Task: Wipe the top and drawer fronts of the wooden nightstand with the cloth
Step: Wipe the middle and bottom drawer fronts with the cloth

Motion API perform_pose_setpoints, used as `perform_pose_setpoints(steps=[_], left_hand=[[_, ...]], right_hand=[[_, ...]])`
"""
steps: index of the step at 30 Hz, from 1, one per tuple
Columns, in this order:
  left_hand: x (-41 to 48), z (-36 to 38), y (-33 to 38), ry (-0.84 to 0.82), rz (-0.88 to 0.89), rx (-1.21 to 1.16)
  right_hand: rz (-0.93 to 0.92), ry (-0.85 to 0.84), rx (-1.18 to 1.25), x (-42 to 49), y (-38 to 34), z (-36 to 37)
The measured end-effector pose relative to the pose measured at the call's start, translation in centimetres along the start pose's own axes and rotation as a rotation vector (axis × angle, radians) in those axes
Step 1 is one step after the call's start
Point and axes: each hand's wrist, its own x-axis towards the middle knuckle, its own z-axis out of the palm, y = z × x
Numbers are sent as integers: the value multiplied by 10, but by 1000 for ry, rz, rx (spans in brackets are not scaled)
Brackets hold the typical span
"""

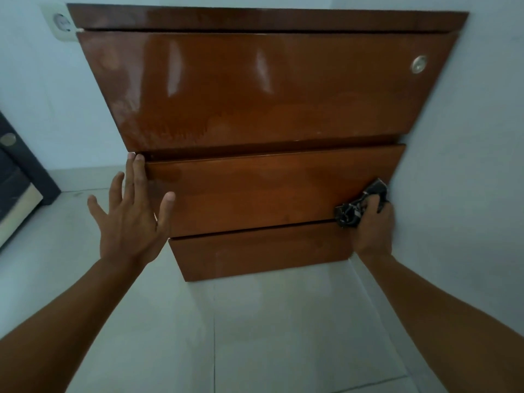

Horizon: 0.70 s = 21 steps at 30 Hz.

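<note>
Bracing the glossy wooden nightstand (255, 89), my left hand (133, 219) lay flat with fingers spread at the upper drawer front's (255, 194) left edge. I counted two smooth drawer fronts. At the upper one's right end, my right hand (374, 228) clutched the crumpled dark cloth (351, 214) against the wood.

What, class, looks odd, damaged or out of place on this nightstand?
Nothing is broken or askew. Only the glossy brown wooden nightstand top shows pale, streaky smears toward its left and front edge. The right hand presses a dark crumpled cloth against the upper drawer front.
</note>
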Motion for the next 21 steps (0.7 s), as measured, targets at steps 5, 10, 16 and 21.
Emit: perform_pose_setpoints(steps=[5,10,16,21], left_hand=[[-1,-4,3,-30,-28,28],[-5,-12,9,-108,-67,77],[-64,2,8,-197,-135,38],[-90,37,-3,-513,-134,123]], right_hand=[[138,-230,-20,0,-3,-4],[49,-600,-203,-34,-14,-42],[-169,-901,-119,-55,-51,-39],[-254,-840,-184,-60,-74,-16]])
